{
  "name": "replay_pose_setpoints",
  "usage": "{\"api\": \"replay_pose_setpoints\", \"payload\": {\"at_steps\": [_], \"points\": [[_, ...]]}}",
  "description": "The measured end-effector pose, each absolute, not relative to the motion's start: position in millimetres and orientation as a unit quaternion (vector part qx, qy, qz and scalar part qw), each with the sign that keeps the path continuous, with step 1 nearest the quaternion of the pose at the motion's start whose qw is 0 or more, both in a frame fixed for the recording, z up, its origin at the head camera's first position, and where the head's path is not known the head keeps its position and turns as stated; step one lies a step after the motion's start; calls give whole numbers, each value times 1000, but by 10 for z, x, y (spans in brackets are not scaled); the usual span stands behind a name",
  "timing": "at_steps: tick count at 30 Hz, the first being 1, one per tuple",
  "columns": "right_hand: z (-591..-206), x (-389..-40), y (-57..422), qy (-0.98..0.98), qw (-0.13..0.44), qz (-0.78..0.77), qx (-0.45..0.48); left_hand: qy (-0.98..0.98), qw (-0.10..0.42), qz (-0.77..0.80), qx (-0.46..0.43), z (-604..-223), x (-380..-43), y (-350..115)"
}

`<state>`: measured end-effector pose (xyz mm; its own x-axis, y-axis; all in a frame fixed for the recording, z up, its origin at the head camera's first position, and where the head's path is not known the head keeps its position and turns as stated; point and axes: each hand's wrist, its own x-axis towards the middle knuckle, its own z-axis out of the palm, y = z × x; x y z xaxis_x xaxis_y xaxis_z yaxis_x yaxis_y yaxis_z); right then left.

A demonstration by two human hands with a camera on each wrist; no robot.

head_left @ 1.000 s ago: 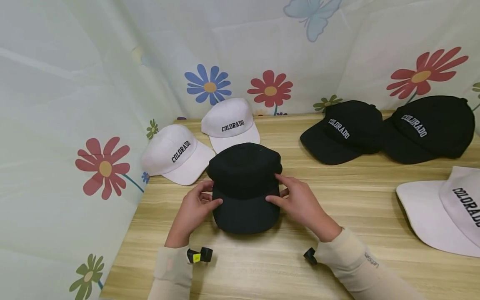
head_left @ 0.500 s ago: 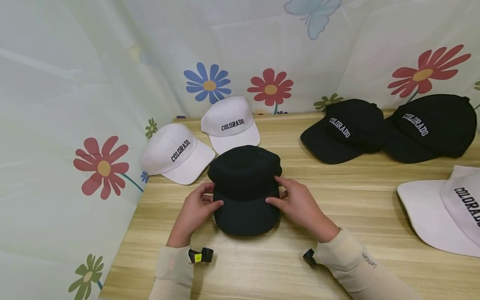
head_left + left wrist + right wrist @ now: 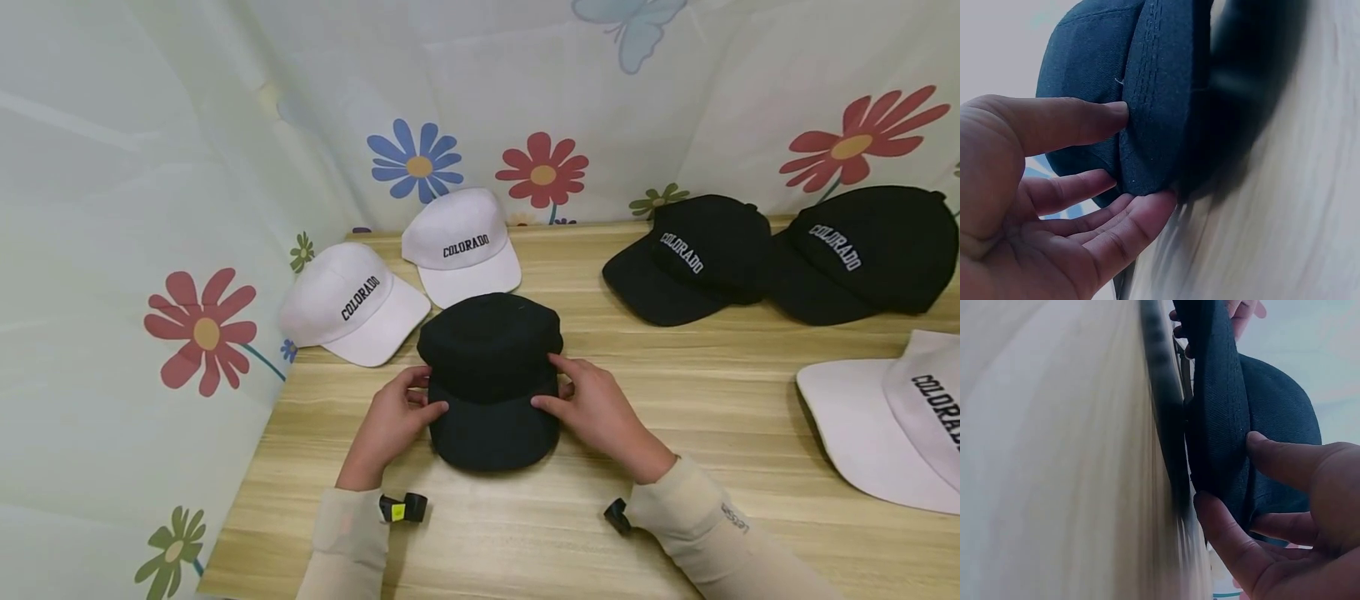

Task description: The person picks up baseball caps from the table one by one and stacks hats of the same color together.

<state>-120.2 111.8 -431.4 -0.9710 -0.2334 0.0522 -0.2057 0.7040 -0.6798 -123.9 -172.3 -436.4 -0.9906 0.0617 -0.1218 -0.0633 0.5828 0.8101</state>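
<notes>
A plain black baseball cap [image 3: 491, 358], its brim toward the person, is between both hands at the middle of the table. My left hand [image 3: 390, 425] pinches the left side of the brim, thumb on top and fingertips under its edge. On the other side my right hand [image 3: 603, 412] grips the brim the same way, index finger along the crown. The left wrist view shows the brim [image 3: 1154, 112] with stitched rows and a thumb at its seam with the crown. In the right wrist view the brim [image 3: 1216, 419] stands a little off the wood, over a dark shadow.
Two white COLORADO caps [image 3: 352, 304] [image 3: 461, 246] lie just behind the held cap. Two black COLORADO caps [image 3: 690, 258] [image 3: 870, 254] sit at the back right. Another white cap [image 3: 862, 425] is at the right edge. A flowered curtain [image 3: 465, 83] hangs behind the wooden table [image 3: 510, 550].
The black cap and both hands have shifted very slightly toward the person. The grip on the brim looks the same, and the other caps lie as before.
</notes>
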Motion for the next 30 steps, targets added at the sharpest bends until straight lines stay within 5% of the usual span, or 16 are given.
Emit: {"api": "replay_pose_setpoints", "payload": {"at_steps": [30], "points": [[-4362, -1228, 1124, 938, 12, -322, -124, 922, 63, 382, -3, -4383, -1264, -1633]]}}
